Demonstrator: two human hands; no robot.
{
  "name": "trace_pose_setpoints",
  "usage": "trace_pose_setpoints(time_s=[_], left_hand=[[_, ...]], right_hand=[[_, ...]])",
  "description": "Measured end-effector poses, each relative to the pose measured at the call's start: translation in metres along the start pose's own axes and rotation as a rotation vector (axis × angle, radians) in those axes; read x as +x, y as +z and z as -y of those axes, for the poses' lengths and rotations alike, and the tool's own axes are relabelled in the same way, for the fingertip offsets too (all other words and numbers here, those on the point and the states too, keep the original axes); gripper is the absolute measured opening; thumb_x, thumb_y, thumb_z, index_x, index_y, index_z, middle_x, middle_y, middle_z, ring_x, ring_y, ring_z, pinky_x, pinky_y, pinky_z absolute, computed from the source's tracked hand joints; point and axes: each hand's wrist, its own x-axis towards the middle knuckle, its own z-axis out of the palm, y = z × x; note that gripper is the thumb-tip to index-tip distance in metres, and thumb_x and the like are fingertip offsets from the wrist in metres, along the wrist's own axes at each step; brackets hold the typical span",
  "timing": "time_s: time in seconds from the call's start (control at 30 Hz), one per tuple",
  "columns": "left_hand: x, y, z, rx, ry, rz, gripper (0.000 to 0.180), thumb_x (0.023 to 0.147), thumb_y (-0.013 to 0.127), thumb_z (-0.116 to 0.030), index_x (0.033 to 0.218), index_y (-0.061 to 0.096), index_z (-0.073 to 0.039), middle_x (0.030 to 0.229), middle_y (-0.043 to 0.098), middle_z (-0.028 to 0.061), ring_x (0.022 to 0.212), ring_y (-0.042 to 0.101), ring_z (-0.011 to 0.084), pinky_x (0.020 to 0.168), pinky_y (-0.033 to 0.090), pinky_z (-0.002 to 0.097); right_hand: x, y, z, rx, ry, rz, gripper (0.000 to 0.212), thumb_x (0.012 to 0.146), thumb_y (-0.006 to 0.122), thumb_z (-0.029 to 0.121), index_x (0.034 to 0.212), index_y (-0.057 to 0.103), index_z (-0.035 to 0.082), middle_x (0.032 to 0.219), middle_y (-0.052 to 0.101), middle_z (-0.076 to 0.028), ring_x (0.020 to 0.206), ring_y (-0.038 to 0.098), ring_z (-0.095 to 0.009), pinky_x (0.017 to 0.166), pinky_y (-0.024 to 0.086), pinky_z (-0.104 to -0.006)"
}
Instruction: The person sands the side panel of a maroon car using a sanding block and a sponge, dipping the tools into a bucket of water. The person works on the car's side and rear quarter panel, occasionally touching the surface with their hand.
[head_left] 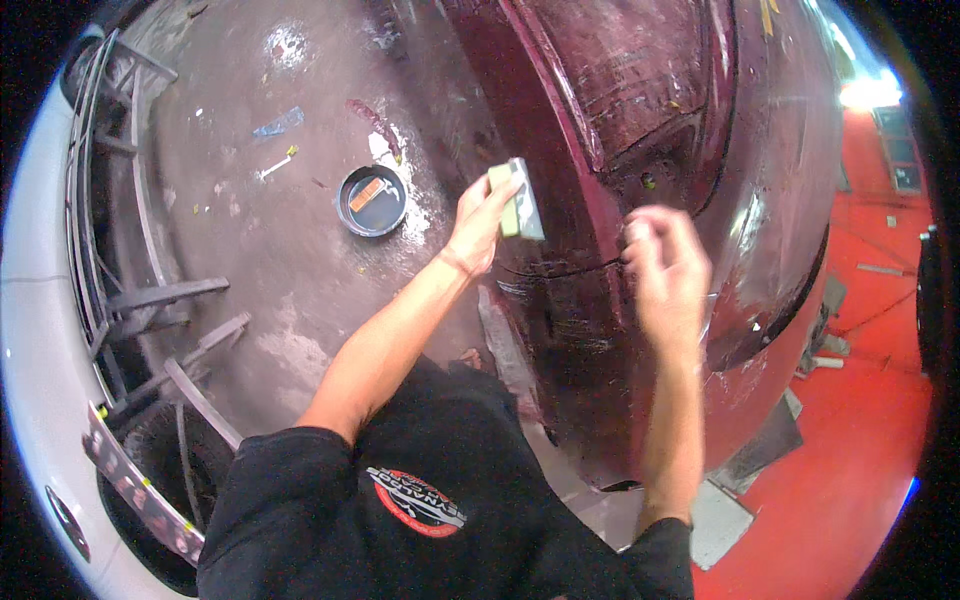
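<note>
My left hand (pixel 476 228) grips a pale yellow block with a flat grey face (pixel 527 200), held by its side against or just above the dark maroon car panel (pixel 575 300). I cannot tell whether its face touches the paint. My right hand (pixel 668 262) is over the same car, to the right of a body crease. Its fingers are curled in toward the thumb and slightly smeared by motion; whatever may be between them is hidden. The maroon surface looks wet and streaked in places.
On the floor to the left stands a round black tub (pixel 403 212) with liquid and an orange-brown block (pixel 367 194) in it. A blue scrap (pixel 279 124) lies beyond. A metal stand (pixel 165 297) and a pale car (pixel 35 300) line the left. Red floor (pixel 860 440) shows at right.
</note>
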Motion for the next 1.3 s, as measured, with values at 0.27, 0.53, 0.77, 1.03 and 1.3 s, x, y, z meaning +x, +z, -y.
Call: trace_pose_setpoints(time_s=[0.27, 0.53, 0.77, 1.03, 1.3], left_hand=[[0.069, 0.074, 0.063, 0.829, 0.517, -0.647, 0.045, 0.098, 0.069, -0.036, 0.113, 0.049, 0.001, 0.109, 0.061, 0.0255, 0.102, 0.064, 0.0455, 0.086, 0.052, 0.0537], [-0.005, 0.106, 0.127, 0.856, 0.614, -0.565, 0.037, 0.099, 0.064, -0.028, 0.116, 0.049, 0.002, 0.110, 0.058, 0.0264, 0.102, 0.060, 0.0464, 0.088, 0.045, 0.0572], [0.110, 0.056, 0.036, 0.954, 0.571, -0.692, 0.041, 0.099, 0.065, -0.034, 0.118, 0.052, 0.000, 0.118, 0.064, 0.0273, 0.113, 0.063, 0.0461, 0.093, 0.047, 0.0592], [-0.003, 0.077, 0.143, 0.891, 0.782, -0.498, 0.035, 0.098, 0.068, -0.025, 0.116, 0.052, 0.000, 0.101, 0.068, 0.0231, 0.094, 0.069, 0.0436, 0.082, 0.052, 0.0548], [0.094, 0.030, 0.071, 0.868, 0.492, -0.752, 0.044, 0.101, 0.064, -0.039, 0.112, 0.051, 0.001, 0.106, 0.067, 0.0269, 0.099, 0.067, 0.0467, 0.086, 0.051, 0.0579]], right_hand=[[0.165, -0.081, 0.026, -0.817, -1.011, -0.153, 0.023, 0.098, 0.072, 0.022, 0.116, 0.071, 0.009, 0.124, 0.070, -0.011, 0.124, 0.063, -0.032, 0.108, 0.048, -0.0447], [0.194, -0.088, -0.017, -0.961, -1.134, -0.011, 0.038, 0.097, 0.071, 0.041, 0.128, 0.069, 0.019, 0.134, 0.069, -0.001, 0.145, 0.049, -0.025, 0.128, 0.021, -0.0488], [0.193, -0.079, -0.009, -0.911, -1.132, -0.037, 0.032, 0.096, 0.072, 0.034, 0.123, 0.073, 0.018, 0.130, 0.072, -0.002, 0.143, 0.053, -0.022, 0.127, 0.023, -0.0467], [0.188, -0.080, -0.016, -0.963, -1.064, -0.030, 0.025, 0.097, 0.071, 0.029, 0.119, 0.075, 0.017, 0.127, 0.073, -0.002, 0.143, 0.053, -0.022, 0.127, 0.023, -0.0458], [0.194, -0.071, -0.008, -1.018, -1.058, -0.019, 0.024, 0.099, 0.069, 0.027, 0.121, 0.073, 0.018, 0.130, 0.072, -0.002, 0.145, 0.050, -0.022, 0.128, 0.022, -0.0469]])
